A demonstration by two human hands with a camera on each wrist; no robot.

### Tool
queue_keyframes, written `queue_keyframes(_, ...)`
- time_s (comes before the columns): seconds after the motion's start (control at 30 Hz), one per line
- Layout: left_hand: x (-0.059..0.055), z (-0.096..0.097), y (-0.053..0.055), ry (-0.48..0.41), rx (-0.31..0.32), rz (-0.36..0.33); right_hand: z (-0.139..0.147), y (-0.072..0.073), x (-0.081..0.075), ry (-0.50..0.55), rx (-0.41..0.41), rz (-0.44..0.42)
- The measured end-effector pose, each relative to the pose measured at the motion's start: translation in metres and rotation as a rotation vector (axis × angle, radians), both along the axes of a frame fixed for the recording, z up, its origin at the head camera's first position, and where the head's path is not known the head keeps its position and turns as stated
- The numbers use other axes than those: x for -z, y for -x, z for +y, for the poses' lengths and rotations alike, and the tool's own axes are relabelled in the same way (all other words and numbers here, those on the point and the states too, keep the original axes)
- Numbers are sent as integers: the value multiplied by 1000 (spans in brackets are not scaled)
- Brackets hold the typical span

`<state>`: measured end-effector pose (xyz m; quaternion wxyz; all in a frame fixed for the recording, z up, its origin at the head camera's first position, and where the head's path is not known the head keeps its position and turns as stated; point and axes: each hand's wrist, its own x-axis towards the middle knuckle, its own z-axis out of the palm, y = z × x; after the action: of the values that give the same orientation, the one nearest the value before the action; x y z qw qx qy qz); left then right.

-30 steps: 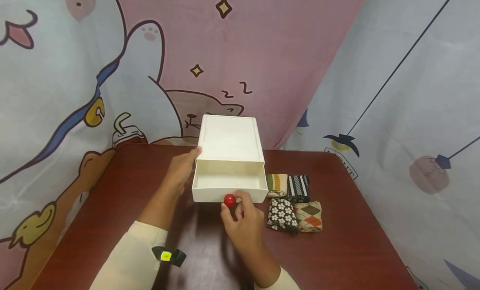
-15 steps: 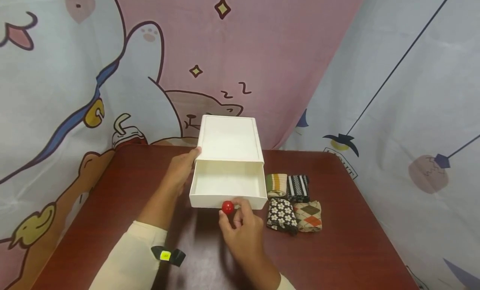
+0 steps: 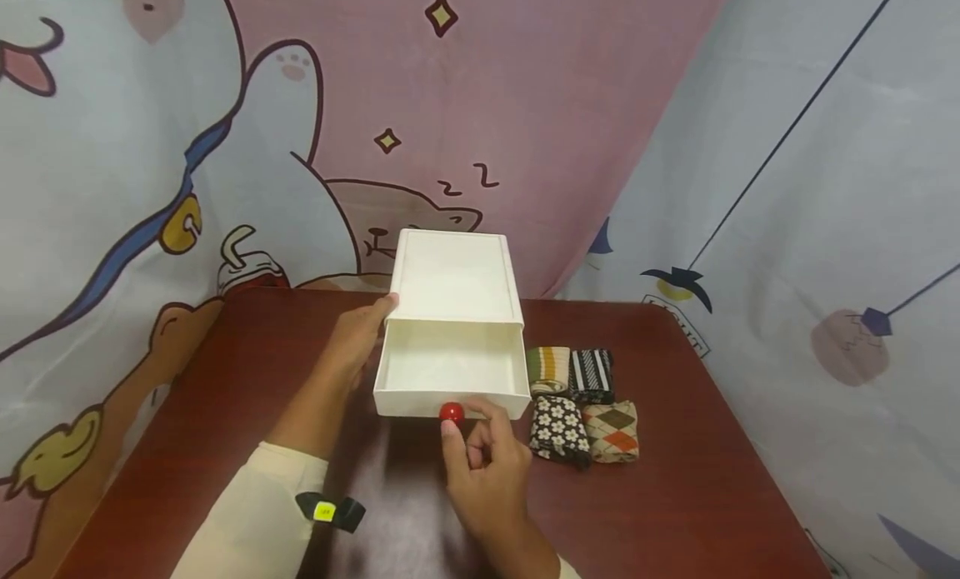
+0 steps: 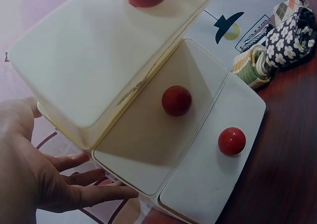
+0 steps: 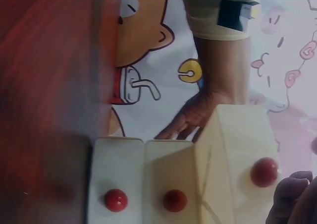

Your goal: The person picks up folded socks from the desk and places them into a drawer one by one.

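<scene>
A white drawer cabinet (image 3: 456,275) stands on the table, its top drawer (image 3: 450,362) pulled out with bare white floor showing inside. My left hand (image 3: 352,337) rests against the cabinet's left side, thumb near the top edge; in the left wrist view its fingers (image 4: 106,194) lie fairly straight along the side. My right hand (image 3: 489,471) is at the drawer's red round knob (image 3: 452,411), thumb and index finger close around it in the head view. In the right wrist view, a gap shows between my fingertips (image 5: 290,189) and that knob (image 5: 264,172).
Right of the cabinet lie several folded socks: striped green-yellow (image 3: 551,367), black-and-white striped (image 3: 592,374), black floral (image 3: 558,429) and argyle (image 3: 612,431). Two lower drawers with red knobs (image 4: 177,100) are closed. A cartoon-printed cloth (image 3: 525,104) hangs behind the dark red table (image 3: 675,512).
The top drawer has come out a little further toward me, then stopped. My right thumb and index finger have eased off the knob. My left hand has stayed on the cabinet's side.
</scene>
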<state>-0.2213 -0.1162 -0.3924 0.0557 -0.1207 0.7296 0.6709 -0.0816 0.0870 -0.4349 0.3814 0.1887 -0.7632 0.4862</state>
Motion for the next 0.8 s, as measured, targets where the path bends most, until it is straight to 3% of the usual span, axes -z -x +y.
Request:
queue_keyframes(0.17, -1, -1, 0, 11, 11, -11, 6, -2, -8, 96, -30, 94)
queue_keyframes(0.43, 0, -1, 1, 4, 18, -18, 30, 5, -21, 220, 61, 202)
queue_keyframes(0.67, -2, -2, 0, 8, 33, -15, 65, 22, -30, 219, 278, 148)
queue_keyframes(0.8, -4, -2, -1, 6, 30, -6, 87, 33, -28, 138, 409, 40)
